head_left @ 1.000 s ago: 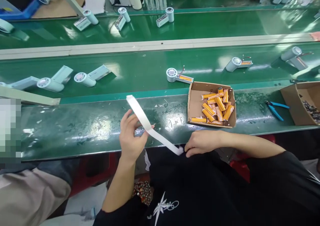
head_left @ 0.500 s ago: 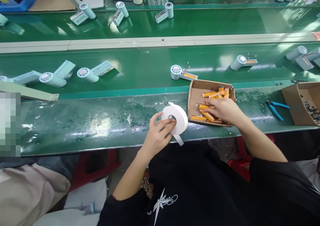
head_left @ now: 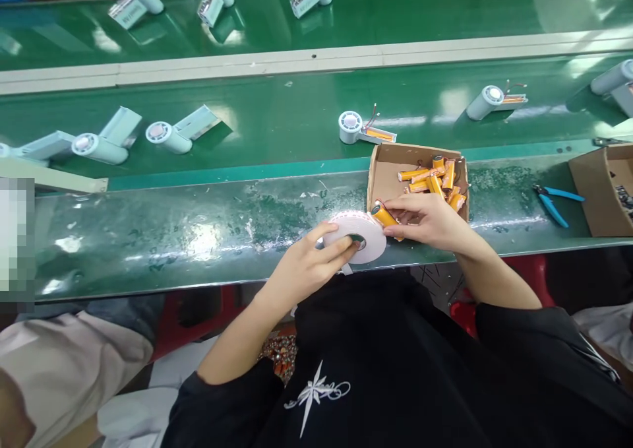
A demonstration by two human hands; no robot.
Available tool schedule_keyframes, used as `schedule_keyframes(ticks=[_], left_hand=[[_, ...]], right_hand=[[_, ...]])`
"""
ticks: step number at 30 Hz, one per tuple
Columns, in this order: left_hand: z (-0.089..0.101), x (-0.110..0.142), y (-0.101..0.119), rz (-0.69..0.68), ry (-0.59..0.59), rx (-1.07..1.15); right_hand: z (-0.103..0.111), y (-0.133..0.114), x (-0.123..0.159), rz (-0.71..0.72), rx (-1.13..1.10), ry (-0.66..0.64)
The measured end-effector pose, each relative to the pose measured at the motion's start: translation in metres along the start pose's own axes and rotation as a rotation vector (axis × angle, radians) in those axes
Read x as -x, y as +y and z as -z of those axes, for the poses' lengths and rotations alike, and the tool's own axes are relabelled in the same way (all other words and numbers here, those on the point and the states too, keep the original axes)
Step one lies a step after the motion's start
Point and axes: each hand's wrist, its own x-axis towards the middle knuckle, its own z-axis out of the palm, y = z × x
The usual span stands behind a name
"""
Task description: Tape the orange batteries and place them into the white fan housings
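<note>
My left hand point(head_left: 309, 263) grips a white roll of tape point(head_left: 357, 235) that rests on the green bench edge, fingers curled over it and a thumb near its core. Just right of the roll, my right hand point(head_left: 429, 218) pinches an orange battery cell point(head_left: 384, 214) and holds it against the roll's top edge. Behind the right hand stands an open cardboard box point(head_left: 391, 166) with several more orange cells point(head_left: 435, 177) piled at its far right.
Blue-handled cutters point(head_left: 552, 202) lie right of the box, beside a second cardboard box point(head_left: 593, 191). Pale fan housings point(head_left: 352, 126) with wires ride the green conveyor belt behind. Another person's light sleeve point(head_left: 64, 362) is at the lower left.
My right hand has come out of the box with one orange cell and brought it to the tape roll. The left hand and roll have shifted slightly right. The view has tilted down.
</note>
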Motion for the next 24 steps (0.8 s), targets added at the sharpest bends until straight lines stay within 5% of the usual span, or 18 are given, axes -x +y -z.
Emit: schedule_keyframes(ticks=[4,6,10,15,20,24], left_hand=[[0.017,-0.005,-0.006,-0.046,-0.097,-0.059],[0.022,-0.008,-0.006,-0.034,-0.086,-0.061],[0.018,-0.016,0.002,0.064,0.087,-0.113],[-0.009,-0.022,0.033,0.289,0.259,-0.107],[-0.022,0.0,0.055,0.227,0.165,0.225],[-0.033,0.01,0.046,0.292,0.123,0.125]], right_hand=[[0.008,0.002,-0.003,-0.075,-0.038,-0.151],[0.007,0.001,-0.003,-0.058,-0.063,-0.101],[-0.029,-0.001,-0.004,0.01,-0.261,0.327],[-0.085,0.012,-0.008,-0.101,-0.381,0.771],[-0.048,0.023,0.018,0.08,-0.38,0.839],[-0.027,0.025,0.021,0.195,-0.234,0.911]])
